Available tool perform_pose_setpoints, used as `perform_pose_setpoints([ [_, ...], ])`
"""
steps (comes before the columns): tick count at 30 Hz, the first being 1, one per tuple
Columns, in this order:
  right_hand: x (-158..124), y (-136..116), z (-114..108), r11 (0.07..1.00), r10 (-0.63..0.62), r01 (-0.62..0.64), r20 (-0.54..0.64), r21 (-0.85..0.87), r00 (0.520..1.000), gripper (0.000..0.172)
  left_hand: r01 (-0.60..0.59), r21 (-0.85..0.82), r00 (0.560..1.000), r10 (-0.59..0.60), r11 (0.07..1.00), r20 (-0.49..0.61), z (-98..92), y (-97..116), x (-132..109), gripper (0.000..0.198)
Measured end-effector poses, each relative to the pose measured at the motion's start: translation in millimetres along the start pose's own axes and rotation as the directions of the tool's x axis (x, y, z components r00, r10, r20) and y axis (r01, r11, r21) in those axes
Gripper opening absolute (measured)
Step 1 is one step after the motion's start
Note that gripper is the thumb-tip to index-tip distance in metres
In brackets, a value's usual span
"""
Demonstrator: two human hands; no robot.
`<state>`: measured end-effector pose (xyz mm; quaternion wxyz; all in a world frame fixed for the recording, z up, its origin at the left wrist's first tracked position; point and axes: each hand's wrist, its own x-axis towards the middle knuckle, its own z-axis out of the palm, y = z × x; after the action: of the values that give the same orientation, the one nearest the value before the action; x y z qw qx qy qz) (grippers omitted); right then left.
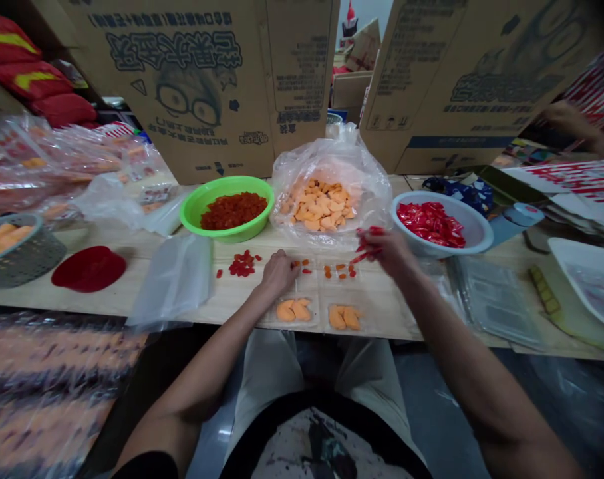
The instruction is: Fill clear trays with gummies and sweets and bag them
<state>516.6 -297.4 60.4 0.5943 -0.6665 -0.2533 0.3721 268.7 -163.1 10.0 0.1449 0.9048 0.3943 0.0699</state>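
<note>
My right hand has its grip pinched on a few red sachets, just left of the white bowl and over the clear tray on the bench, while my left hand curls on the tray's far edge, its grip hidden.

Upside-down print on cardboard boxes, none legible.

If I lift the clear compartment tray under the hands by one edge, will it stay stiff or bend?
Probably bends: the clear tray looks like thin, see-through moulded film. Likely very light, so a push may skid it across the table unless the left hand pins it. Its loose orange pieces could slide out if tilted.
</note>
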Motion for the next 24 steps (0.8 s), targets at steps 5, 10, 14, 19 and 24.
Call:
perform_pose_setpoints([
  [5, -40.8, 41.1, 82.9, 0.944, 0.206, -0.245, 0.184, 0.221, 0.961, 0.024, -0.011, -0.042, 1.0, 0.011, 0.999, 0.005, 5.6, -9.3, 3.4, 0.024],
  [10, -49.3, 26.0, 99.9, 0.927, 0.225, -0.239, 0.081, 0.288, 0.971, 0.01, -0.047, -0.369, 0.999, 0.034, 0.928, -0.041, -18.6, -1.7, 1.3, 0.015],
  [14, -25.9, 13.7, 106.3, 0.872, 0.147, -0.231, 0.219, 0.431, 0.965, 0.015, 0.323, -0.89, 0.938, 0.014, 0.322, 0.346, -31.0, 24.6, 14.5, 0.04],
  [19, 11.2, -5.4, 94.4, 0.934, 0.143, -0.112, -0.066, 0.338, 0.988, 0.013, 0.523, -0.835, 0.834, 0.098, 0.171, 0.542, -22.4, 64.3, 40.6, 0.048],
  [24, -10.4, -28.7, 68.1, 0.981, 0.091, -0.079, -0.064, 0.179, 0.994, 0.002, 0.204, -0.885, 0.975, -0.01, 0.419, 0.221, -22.4, 87.7, 46.9, 0.025],
])
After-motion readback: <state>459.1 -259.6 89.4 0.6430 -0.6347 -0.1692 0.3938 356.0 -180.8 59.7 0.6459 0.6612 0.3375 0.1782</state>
